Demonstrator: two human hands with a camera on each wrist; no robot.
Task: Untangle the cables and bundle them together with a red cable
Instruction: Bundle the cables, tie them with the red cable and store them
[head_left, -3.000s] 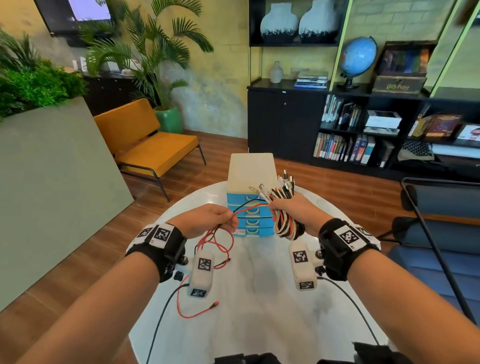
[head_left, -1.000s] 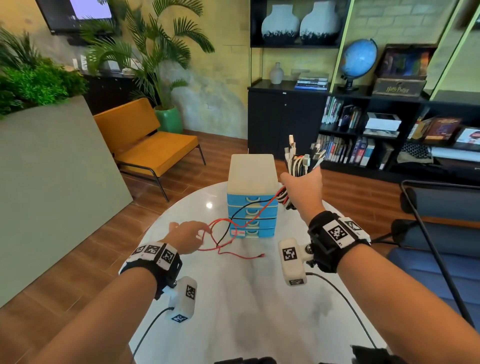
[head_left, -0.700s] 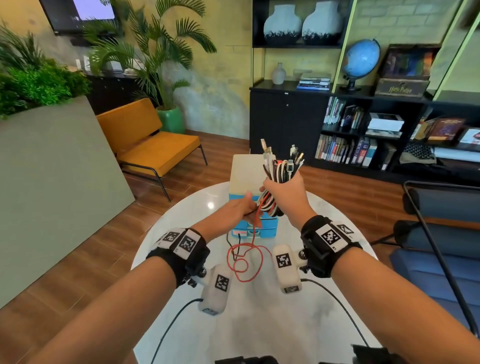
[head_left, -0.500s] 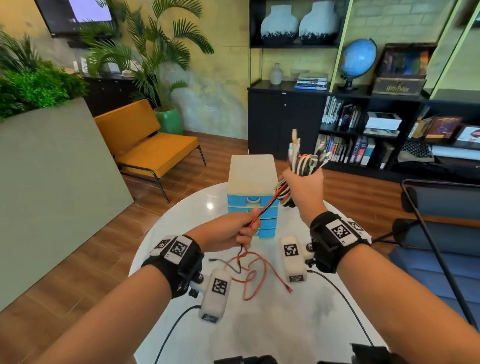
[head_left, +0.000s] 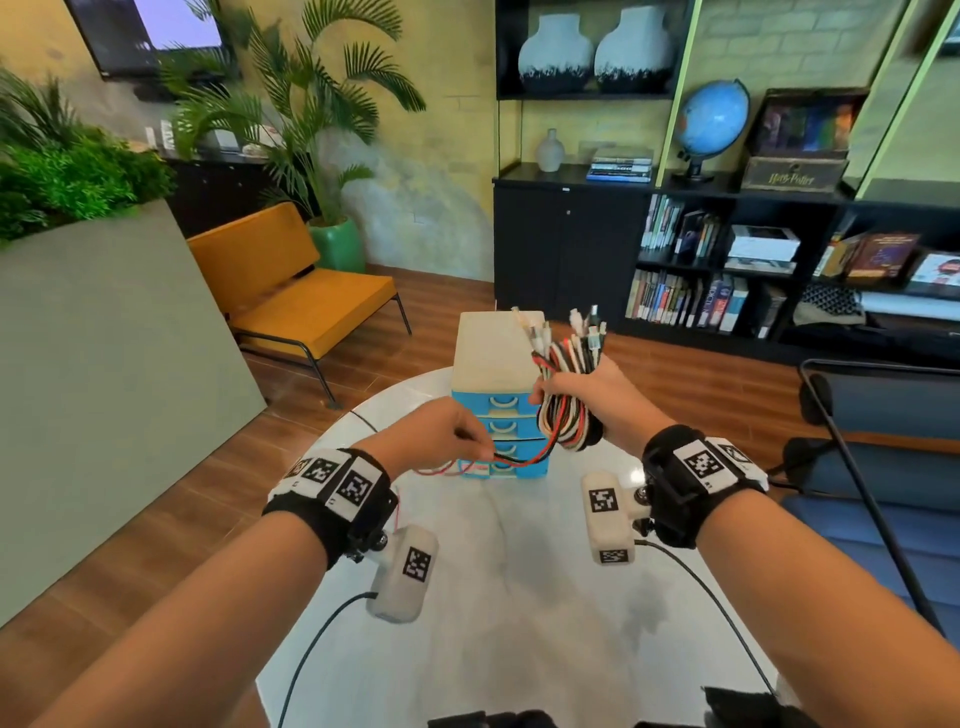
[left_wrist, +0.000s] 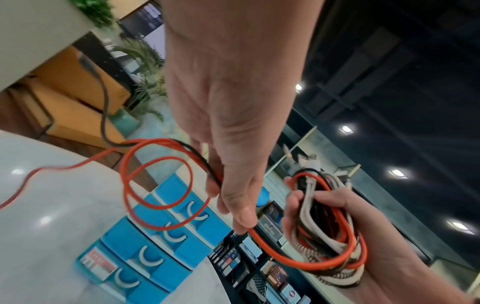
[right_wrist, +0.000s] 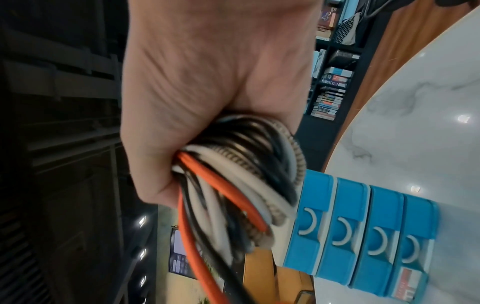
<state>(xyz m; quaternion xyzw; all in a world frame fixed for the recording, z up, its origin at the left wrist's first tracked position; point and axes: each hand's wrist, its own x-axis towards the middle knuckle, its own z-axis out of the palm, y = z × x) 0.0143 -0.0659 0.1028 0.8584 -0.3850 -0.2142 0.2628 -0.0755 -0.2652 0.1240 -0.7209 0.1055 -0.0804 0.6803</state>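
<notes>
The right hand (head_left: 597, 400) clenched the coiled cable bundle (head_left: 566, 395), plugs upward. The left hand (head_left: 431, 436) pinched the red cable (left_wrist: 298, 255) trailing from it. Beyond both, a box (head_left: 792, 176) read "Harry Potter".

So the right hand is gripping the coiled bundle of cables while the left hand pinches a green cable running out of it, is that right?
Not quite: the cable that the left hand pinches is red, not green. The left wrist view shows the red cable running from those fingers into the coiled bundle of cables that the right hand grips.
</notes>
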